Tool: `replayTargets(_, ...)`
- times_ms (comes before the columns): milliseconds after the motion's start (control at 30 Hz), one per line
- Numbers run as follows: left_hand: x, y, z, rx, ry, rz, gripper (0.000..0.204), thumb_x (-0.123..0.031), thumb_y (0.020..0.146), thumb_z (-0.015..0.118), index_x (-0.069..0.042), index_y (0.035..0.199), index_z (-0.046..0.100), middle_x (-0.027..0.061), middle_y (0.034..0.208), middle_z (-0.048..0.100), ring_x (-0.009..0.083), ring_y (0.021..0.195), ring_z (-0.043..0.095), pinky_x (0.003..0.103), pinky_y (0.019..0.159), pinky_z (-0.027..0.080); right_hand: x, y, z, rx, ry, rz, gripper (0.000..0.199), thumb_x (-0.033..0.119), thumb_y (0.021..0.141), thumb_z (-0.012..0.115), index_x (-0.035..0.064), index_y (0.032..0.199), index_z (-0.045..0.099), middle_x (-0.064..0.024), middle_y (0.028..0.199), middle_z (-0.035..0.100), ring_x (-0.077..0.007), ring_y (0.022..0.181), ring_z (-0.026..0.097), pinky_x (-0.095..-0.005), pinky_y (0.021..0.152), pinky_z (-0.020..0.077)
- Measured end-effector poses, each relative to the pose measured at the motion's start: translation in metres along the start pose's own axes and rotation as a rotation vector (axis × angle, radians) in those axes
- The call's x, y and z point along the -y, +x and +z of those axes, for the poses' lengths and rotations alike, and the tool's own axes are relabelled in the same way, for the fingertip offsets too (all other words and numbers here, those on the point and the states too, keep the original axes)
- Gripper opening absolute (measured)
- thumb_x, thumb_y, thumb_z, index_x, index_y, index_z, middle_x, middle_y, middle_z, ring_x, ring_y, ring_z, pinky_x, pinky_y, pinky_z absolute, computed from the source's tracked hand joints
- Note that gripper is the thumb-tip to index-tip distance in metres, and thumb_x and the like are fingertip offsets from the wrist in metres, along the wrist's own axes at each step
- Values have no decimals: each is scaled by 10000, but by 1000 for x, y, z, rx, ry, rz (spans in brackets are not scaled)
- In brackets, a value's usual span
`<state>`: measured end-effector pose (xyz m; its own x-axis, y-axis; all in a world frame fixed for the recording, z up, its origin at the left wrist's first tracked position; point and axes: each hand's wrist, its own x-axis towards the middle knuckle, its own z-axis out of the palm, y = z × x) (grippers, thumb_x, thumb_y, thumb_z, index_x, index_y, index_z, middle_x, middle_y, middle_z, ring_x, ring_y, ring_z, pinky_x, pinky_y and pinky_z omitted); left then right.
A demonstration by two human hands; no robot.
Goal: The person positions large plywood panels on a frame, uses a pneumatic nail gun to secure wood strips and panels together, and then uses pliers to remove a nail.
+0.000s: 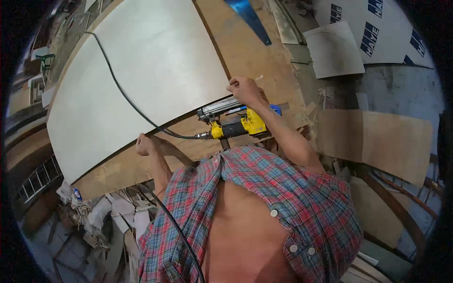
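Note:
A large white panel [155, 61] lies on a brown plywood sheet [264, 61]. My left hand [145, 145] is closed, its fingers curled at the panel's near edge. At the panel's near right corner, my right hand [245, 91] is also closed, with thumb and finger pinched at the edge. A thin white stick [259, 78] pokes out beside the right hand's knuckles; I cannot tell how it is held. Under the right forearm lies a yellow and black nail gun [235, 126], which neither hand grips. A black air hose [120, 89] runs from it across the panel.
A blue-tinted handsaw blade [250, 20] lies on the plywood at the far side. Scrap wood and plastic [106, 214] are heaped below at left. Loose boards [335, 49] lie to the right. More hose [181, 231] hangs past my shirt.

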<state>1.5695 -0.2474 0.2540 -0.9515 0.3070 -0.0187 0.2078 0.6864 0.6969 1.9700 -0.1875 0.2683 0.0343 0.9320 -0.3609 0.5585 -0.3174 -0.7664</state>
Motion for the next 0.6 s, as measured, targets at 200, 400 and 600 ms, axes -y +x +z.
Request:
replayTargets(200,-3,-3,-5,-4,-41,34,211,-150,769,680,47,843,702,106,739,684,210,639,607,346,609,490,-2,5,-11,89,33,-67,275,265,796,667,35,947,686,-170,906,687,-317,860,662,-393,784,506)
replayTargets(400,-30,-15,-16,98,-171,164,406,-98,785,672,36,1158,581,119,1010,636,221,862,606,356,724,484,-8,11,-38,76,79,-151,243,218,825,635,59,998,698,-146,878,696,-246,826,678,-334,741,514)
replayTargets(600,-112,-124,10,636,-1,1252,476,-75,753,722,-42,1201,563,154,1218,541,302,1174,479,411,960,396,-42,-21,-41,-152,651,32,259,151,880,588,-55,1021,658,-126,871,704,-190,856,673,-318,727,519)
